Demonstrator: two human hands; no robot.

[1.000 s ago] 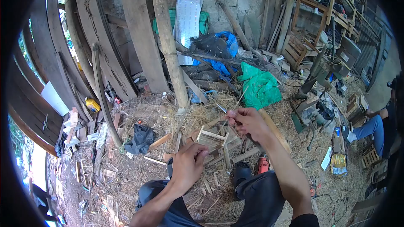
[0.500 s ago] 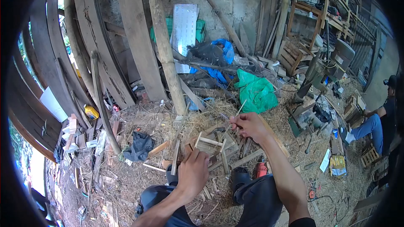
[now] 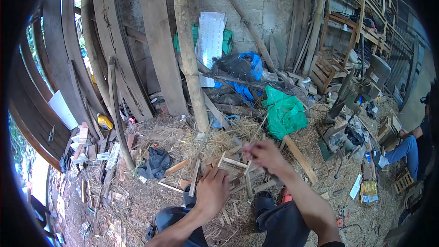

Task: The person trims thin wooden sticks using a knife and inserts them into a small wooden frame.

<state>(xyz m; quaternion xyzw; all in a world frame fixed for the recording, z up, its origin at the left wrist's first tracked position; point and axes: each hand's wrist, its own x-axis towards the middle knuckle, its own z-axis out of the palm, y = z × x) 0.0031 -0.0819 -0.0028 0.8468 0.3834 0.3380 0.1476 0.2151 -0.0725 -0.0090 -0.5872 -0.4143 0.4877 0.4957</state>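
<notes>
1. Head view: green bag [image 3: 286, 115] lies beyond the wooden frame [image 3: 235, 162], rightward.
2. Wooden frame sits between left hand [image 3: 213, 190] and right hand [image 3: 266, 156].
3. Left hand curls at the frame's near left; its grip I cannot tell.
4. Right hand, blurred, pinches a thin object [image 3: 238, 141] above the frame.

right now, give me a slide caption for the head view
Bare hands at a small wooden frame, above a straw-littered floor.
</notes>
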